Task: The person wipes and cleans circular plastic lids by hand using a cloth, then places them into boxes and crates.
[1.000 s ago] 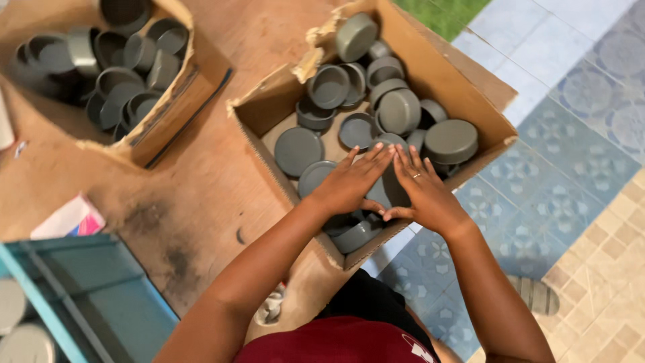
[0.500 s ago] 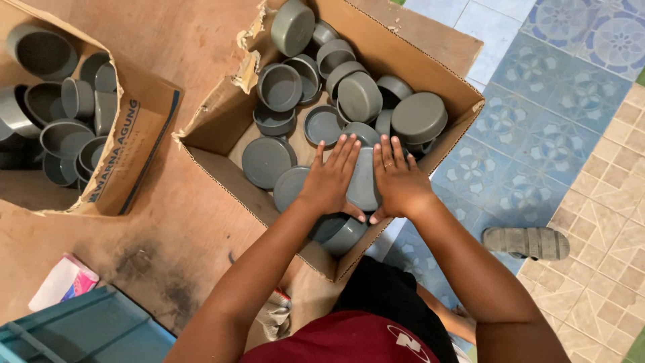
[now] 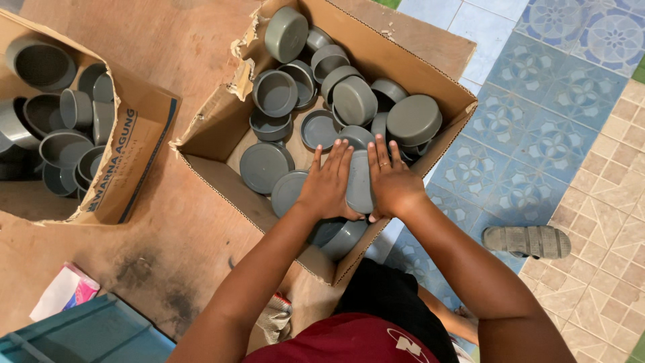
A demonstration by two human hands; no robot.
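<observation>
1. Nearest the camera, at the lower left, a blue crate point(image 3: 87, 333) and a small pink-and-white packet point(image 3: 67, 289) lie on the worn wooden table point(image 3: 168, 255). To the right, a grey sandal point(image 3: 527, 240) sits on the tiled floor point(image 3: 591, 202).

2. Both arms reach forward into the open cardboard box point(image 3: 215, 168). The left hand point(image 3: 329, 185) and the right hand point(image 3: 393, 183) lie side by side, with a grey cap point(image 3: 359, 181) standing on edge between them.

3. Neither grip is curled. The fingers are stretched out flat and close together, and each hand presses on one side of the cap, so it is held by the squeeze of the two hands rather than by a pinch.

4. The cap is in the near right part of the box, above other caps. More lie under the wrists – how many the hands have gathered cannot be told.

5. The step in hand looks like collecting caps from the box. Lifting this one calls for even pressure from both sides, or it may slip back among the rest.

6. Farther in, loose grey caps point(image 3: 282, 94) fill the box, some rim up and some closed side up.

7. Far left, a second cardboard box point(image 3: 134, 154) holds similar caps – well apart from the hands.
</observation>
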